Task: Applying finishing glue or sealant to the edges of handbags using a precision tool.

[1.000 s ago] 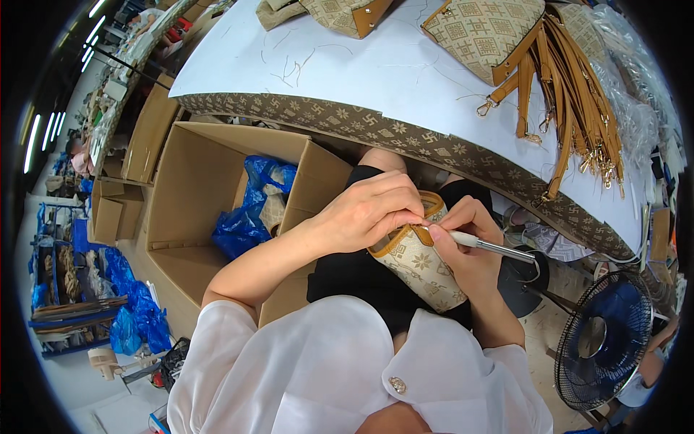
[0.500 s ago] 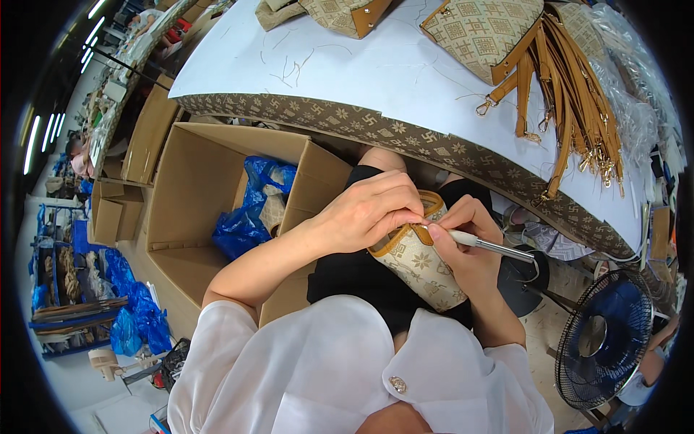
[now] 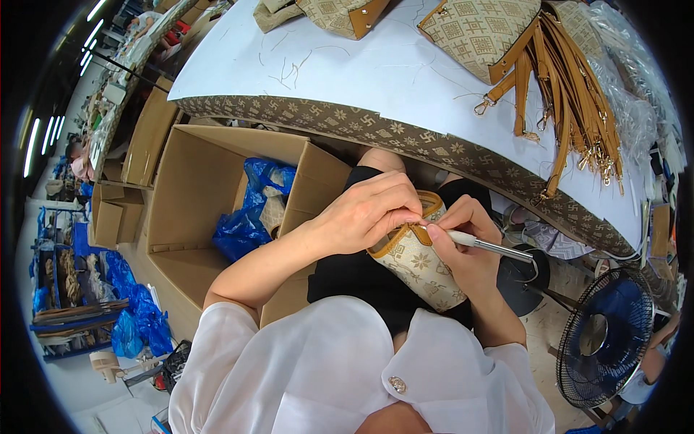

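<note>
On my lap lies a small beige patterned bag (image 3: pixel 421 272) with brown edging, its mouth toward the table. My left hand (image 3: pixel 370 214) is closed in a pinch at the brown trim of the bag's rim; what lies between the fingertips is too small to make out. Closed around a slim pen-like tool (image 3: pixel 499 248) with a white and metal shaft is my right hand (image 3: pixel 470 253). The tool's tip meets the rim beside my left fingertips, where the fingers partly hide it.
Left of my lap an open cardboard box (image 3: pixel 210 181) holds blue plastic (image 3: pixel 249 210) and a patterned piece. Ahead, a white-topped table (image 3: pixel 361 72) bears patterned bags (image 3: pixel 477 36), brown straps with metal clasps (image 3: pixel 571 108) and loose threads. A fan (image 3: pixel 603 336) stands at right.
</note>
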